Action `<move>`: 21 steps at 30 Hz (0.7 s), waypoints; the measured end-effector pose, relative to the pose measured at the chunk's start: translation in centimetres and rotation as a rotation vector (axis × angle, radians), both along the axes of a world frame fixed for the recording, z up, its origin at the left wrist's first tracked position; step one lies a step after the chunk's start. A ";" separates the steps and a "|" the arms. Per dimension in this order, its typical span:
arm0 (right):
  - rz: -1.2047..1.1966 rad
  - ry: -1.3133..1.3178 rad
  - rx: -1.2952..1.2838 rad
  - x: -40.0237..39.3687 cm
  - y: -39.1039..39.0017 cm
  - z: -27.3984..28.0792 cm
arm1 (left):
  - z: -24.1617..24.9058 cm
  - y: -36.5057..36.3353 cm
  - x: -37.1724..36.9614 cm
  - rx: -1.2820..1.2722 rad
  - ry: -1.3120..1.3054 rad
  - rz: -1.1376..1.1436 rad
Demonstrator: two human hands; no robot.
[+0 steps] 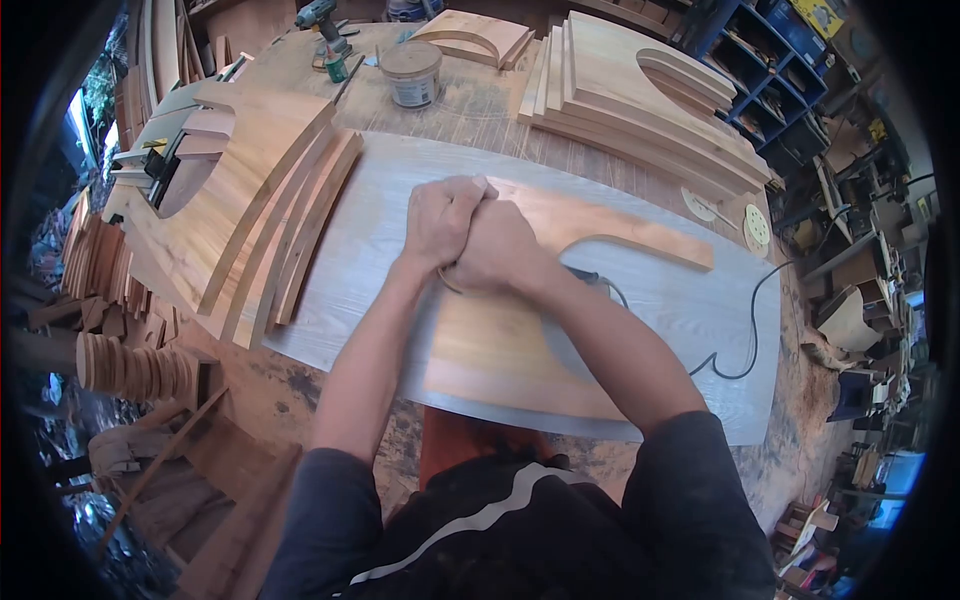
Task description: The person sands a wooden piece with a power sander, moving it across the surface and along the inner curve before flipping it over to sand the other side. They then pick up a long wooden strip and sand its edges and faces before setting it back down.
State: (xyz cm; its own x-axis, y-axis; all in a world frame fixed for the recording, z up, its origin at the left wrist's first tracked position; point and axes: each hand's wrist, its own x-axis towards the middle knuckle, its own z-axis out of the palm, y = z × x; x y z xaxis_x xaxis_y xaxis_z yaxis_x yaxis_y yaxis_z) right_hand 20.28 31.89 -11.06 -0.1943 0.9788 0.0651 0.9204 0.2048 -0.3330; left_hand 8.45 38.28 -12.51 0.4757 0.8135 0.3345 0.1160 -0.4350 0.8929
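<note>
Both my hands are closed together over a corded sander point(450, 283), whose body they mostly hide; only a rim below the fingers and the part by its cord show. My left hand point(436, 222) is wrapped over the front, pressed against my right hand point(500, 245), which grips from the right. Beneath them lies a flat wooden panel point(480, 345) with a curved cutout on its right side. The panel rests on a grey sheet point(370, 200) with a wood-grain look. From under my right forearm, the black cord point(745, 372) loops across the sheet to the right.
Similar curved panels are stacked at the left point(255, 170) and at the back right point(620, 90). At the back stand a tub point(411, 75), a drill point(320, 20) and a small green bottle point(335, 66). A perforated sanding disc point(757, 230) lies at the right.
</note>
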 end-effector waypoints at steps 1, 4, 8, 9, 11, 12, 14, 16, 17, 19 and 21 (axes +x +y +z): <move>0.048 0.032 -0.014 0.0 -0.5 0.6 | 0.2 -0.7 -0.1 0.035 0.002 0.041; 0.050 0.013 0.012 0.4 -0.4 0.9 | -0.3 -0.2 0.5 0.047 -0.018 0.038; -0.004 -0.042 0.038 2.3 3.0 0.9 | 0.4 3.5 2.8 0.001 0.001 0.028; -0.003 -0.046 -0.009 2.5 3.1 0.5 | 0.7 3.4 2.9 0.011 -0.004 0.026; 0.017 -0.004 -0.014 2.1 0.8 0.9 | -0.2 1.1 2.2 0.019 -0.011 0.041; 0.036 0.038 -0.011 1.7 -0.4 0.8 | -0.6 -0.2 1.7 0.013 -0.004 0.041; 0.062 0.088 0.050 1.4 -1.0 0.1 | -0.8 -2.1 1.2 0.095 -0.096 0.097; 0.053 0.106 0.065 1.3 -0.8 0.5 | -0.3 -0.8 1.5 0.099 -0.080 0.099; 0.060 0.105 0.066 1.6 0.0 0.8 | 0.2 0.6 1.9 0.047 -0.012 0.088; 0.026 0.017 -0.015 2.2 1.9 1.6 | 0.7 1.2 2.1 0.004 0.056 0.076; 0.012 0.031 -0.016 2.3 1.2 1.3 | 0.7 1.3 2.6 -0.034 0.055 0.074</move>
State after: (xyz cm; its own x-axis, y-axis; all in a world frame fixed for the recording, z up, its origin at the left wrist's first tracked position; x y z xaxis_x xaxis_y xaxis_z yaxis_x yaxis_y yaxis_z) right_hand 22.62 33.12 -9.73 -0.2041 0.9774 0.0558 0.9073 0.2103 -0.3642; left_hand 11.02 39.59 -11.79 0.4308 0.8574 0.2815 0.1954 -0.3932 0.8984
